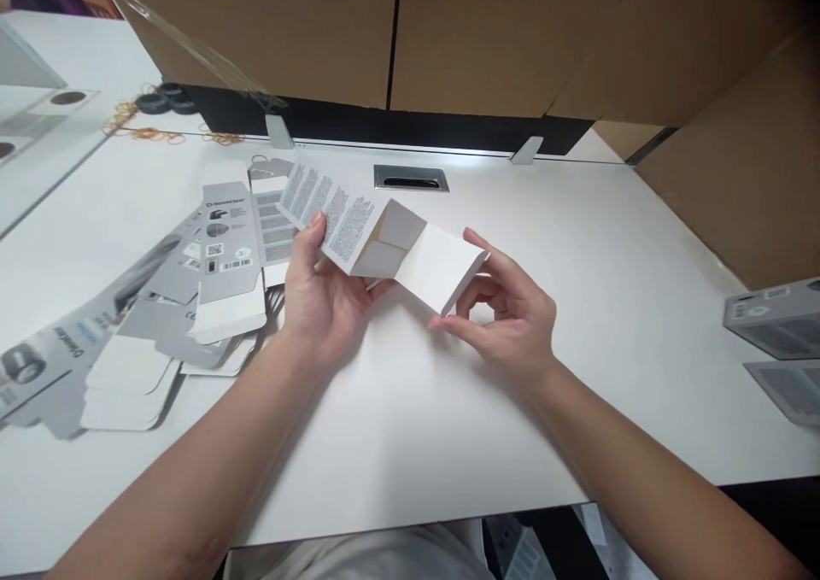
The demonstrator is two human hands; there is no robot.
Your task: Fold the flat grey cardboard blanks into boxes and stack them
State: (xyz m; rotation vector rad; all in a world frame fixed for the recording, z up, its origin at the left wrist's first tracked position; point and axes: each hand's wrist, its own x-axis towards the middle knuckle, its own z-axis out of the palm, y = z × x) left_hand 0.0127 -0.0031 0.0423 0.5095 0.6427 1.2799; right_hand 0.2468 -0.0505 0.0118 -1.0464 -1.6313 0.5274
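Observation:
A small carton (350, 221) with columns of fine print is held tilted above the white table. My left hand (326, 302) is closed around its printed body, thumb on the near printed side and fingers underneath. The carton's right end stands open, with grey flaps folded inward and a white end flap (439, 264) sticking out to the right. My right hand (506, 307) pinches the folded tip of that flap between thumb and fingers. Just left of my left hand lies a pile of flat, unfolded cartons (231, 247) in grey and white.
Two assembled boxes (778, 315) stand at the right edge. Brown cardboard panels (474, 42) wall off the back, held by white clips (527, 150). A metal cable outlet (411, 178) is set in the table. Rubber bands (147, 134) and black round pieces (167, 100) lie back left.

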